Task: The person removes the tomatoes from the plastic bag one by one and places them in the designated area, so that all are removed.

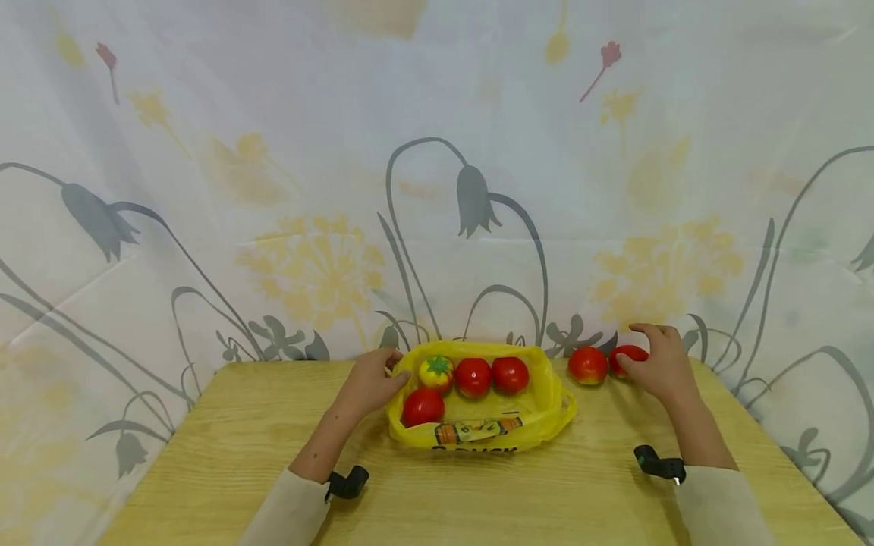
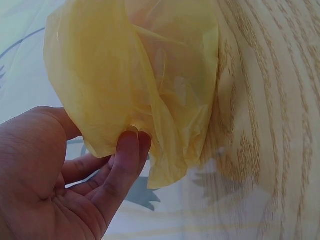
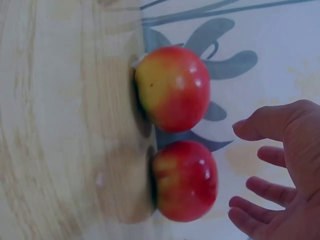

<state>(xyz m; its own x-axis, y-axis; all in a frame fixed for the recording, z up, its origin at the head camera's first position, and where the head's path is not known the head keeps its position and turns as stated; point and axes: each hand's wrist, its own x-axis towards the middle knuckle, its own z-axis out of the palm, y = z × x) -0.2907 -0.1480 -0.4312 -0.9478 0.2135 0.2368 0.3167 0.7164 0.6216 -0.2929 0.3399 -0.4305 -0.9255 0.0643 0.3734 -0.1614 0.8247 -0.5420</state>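
Observation:
A yellow plastic bag point(image 1: 478, 432) lies with its mouth spread wide. Inside are several round red fruits point(image 1: 473, 378), one with a green star-shaped top point(image 1: 437, 373). My left hand point(image 1: 371, 381) pinches the bag's left rim; in the left wrist view, thumb and fingers grip the thin yellow film point(image 2: 100, 75). To the bag's right sit two red-and-yellow apples: the left apple point(image 1: 587, 365) and the right apple point(image 1: 628, 361). My right hand point(image 1: 664, 366) is beside the right apple, partly covering it in the head view. The right wrist view shows its fingers spread and apart from the apples.
All of this is on a light wooden table point(image 1: 505, 500), the bag and apples near its back edge. A flower-patterned cloth point(image 1: 437, 189) hangs right behind that edge. Each wrist wears a black camera on a strap.

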